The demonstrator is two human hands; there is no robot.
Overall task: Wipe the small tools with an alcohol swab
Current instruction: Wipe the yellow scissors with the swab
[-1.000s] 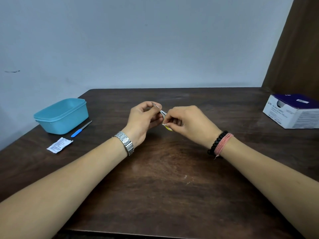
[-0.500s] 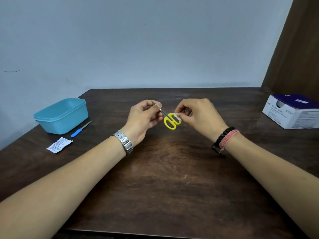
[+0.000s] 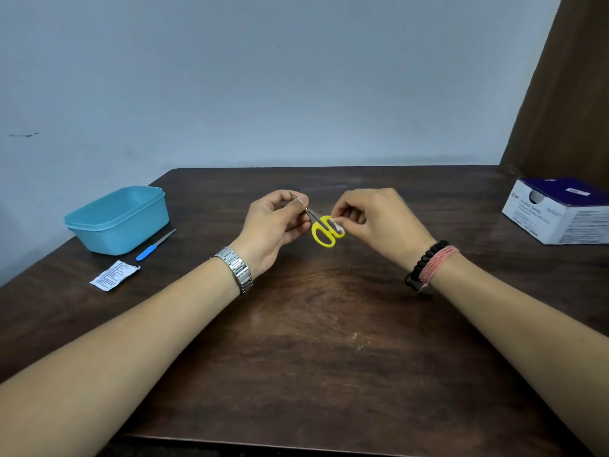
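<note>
My left hand (image 3: 270, 225) pinches the metal blades of small yellow-handled scissors (image 3: 321, 235), held above the middle of the dark wooden table (image 3: 313, 341). The yellow loops hang toward the right. My right hand (image 3: 375, 219) pinches a small white alcohol swab (image 3: 336, 222) against the right handle loop. A blue-handled nail file (image 3: 155, 245) lies on the table at the left, apart from both hands.
A light blue plastic tub (image 3: 118, 219) stands at the far left, beside the file. A torn white swab wrapper (image 3: 113, 275) lies in front of it. A white and blue swab box (image 3: 560, 211) sits at the right edge. A wall rises behind the table.
My right hand has slid rightward off the blades to the handle end, uncovering the yellow loops. The left hand has kept its hold and place.
</note>
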